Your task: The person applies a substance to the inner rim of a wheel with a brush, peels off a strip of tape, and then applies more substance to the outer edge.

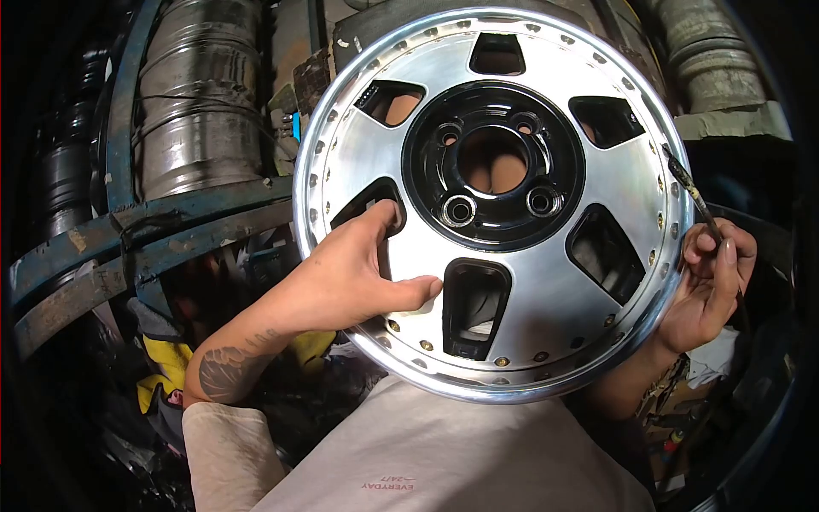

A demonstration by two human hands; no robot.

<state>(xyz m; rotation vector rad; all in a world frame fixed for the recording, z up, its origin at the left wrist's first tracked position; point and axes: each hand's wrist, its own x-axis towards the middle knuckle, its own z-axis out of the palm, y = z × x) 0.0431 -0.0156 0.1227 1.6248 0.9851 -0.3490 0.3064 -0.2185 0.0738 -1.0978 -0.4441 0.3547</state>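
Note:
A polished silver car wheel [533, 294] with a glossy black hub [435, 224] and dark window openings fills the middle of the view, its face toward me. My left hand [367, 273] grips it at the lower left, fingers in one opening and thumb across the spoke. On the right, my right hand [715, 286] pinches a slim paintbrush [698, 198], whose dark tip is right at the row of bolt holes along the outer lip. The wrist behind that hand is partly hidden by the wheel. Several holes low on the rim look brassy.
A blue metal frame [200, 198] runs along the left, with a stack of grimy wheel barrels [198, 94] behind it. Another barrel [710, 55] stands at the upper right. Yellow and grey cloth [166, 363] lies below the left forearm.

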